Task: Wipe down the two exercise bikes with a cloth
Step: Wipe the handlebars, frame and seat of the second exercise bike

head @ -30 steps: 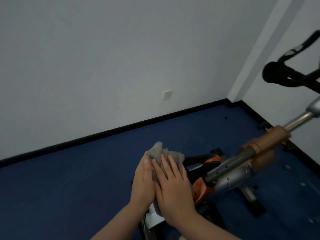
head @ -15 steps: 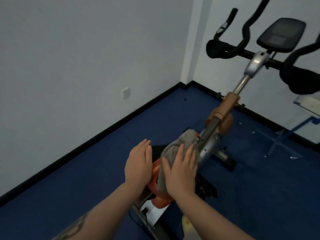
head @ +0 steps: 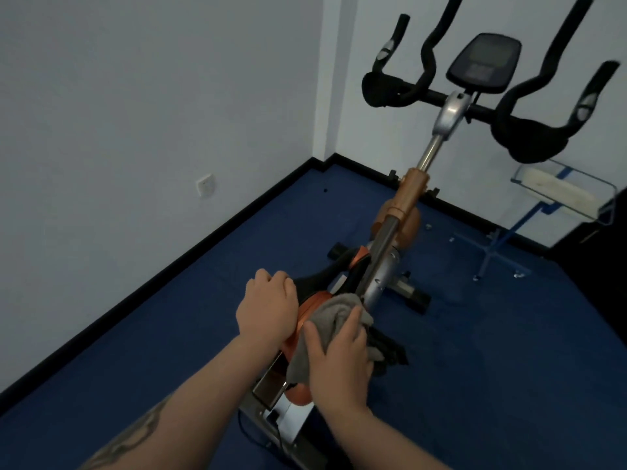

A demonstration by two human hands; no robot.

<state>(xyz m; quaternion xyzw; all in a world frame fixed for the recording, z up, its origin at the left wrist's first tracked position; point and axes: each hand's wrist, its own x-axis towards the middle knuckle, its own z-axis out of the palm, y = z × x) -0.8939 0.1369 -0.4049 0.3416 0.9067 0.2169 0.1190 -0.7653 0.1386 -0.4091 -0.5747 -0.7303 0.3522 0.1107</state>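
An exercise bike (head: 386, 252) with an orange and silver frame stands on the blue floor in front of me. Its black handlebars (head: 512, 130) and grey console (head: 483, 62) rise at the upper right. A grey cloth (head: 325, 320) lies bunched on the orange frame below the silver post. My right hand (head: 339, 361) presses the cloth down with spread fingers. My left hand (head: 268, 307) sits just left of it on the black and orange part, its fingers curled under. Only one bike is in view.
White walls meet in a corner (head: 327, 96) behind the bike, with a black skirting along the floor. A wall socket (head: 205, 185) sits low on the left wall. A blue-legged stand with a clear tray (head: 563, 191) is at the right.
The view has swung right and up, bringing the handlebars and console into sight. My left hand came off the cloth and curled onto the frame; my right hand slid the cloth down the frame.
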